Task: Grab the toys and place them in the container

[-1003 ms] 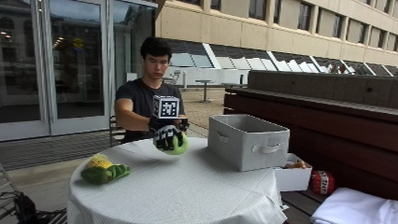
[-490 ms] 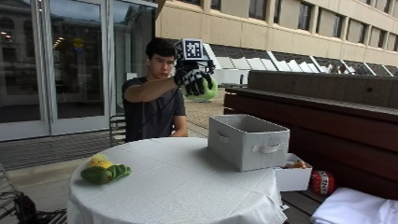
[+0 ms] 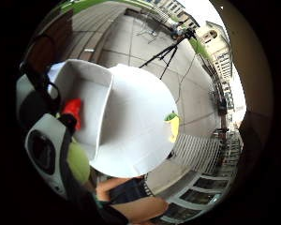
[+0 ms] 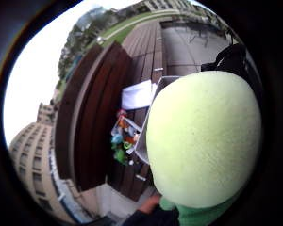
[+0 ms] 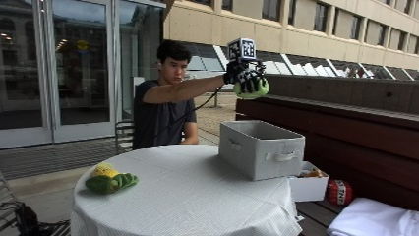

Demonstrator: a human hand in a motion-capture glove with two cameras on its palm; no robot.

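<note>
My gloved right hand is raised high over the grey fabric container and grips a light green plush toy. That toy fills much of the thumb side palm view. In the little finger side palm view the open container lies below the palm with a red toy inside it. A yellow and green corn plush lies on the round white table near its left edge; the corn plush also shows at the table's rim in the little finger side palm view.
A small white box of toys and a red ball sit on the wooden bench beside the table. A white cloth lies at the bench's near end. A tripod stands on the paving beyond the table.
The hand has carried the green plush toy up from table height and then rightward, from near the person's head to above the container.
</note>
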